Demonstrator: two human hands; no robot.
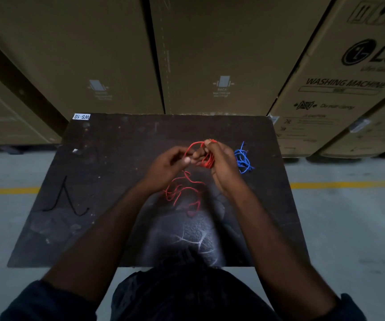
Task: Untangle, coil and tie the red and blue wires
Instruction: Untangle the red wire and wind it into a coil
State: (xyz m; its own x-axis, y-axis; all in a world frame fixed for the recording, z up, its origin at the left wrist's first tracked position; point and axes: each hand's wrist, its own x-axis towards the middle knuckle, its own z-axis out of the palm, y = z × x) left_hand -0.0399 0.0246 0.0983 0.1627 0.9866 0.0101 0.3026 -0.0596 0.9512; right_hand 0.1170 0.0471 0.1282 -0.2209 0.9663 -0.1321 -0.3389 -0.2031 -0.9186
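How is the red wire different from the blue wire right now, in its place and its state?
The red wire is held by both hands, the left hand and the right hand; the blue wire lies untouched on the table. The red wire is partly gathered at the right hand, with a loose tail spread below the hands; the blue wire sits in one small bunch. Both are thin, flexible wires.

Boxes (210, 54) behind table (117, 158), blue wire (242, 158) at right

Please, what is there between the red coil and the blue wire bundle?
In the head view, the right hand, gripping the red coil; the blue wire bundle lies just beyond it.
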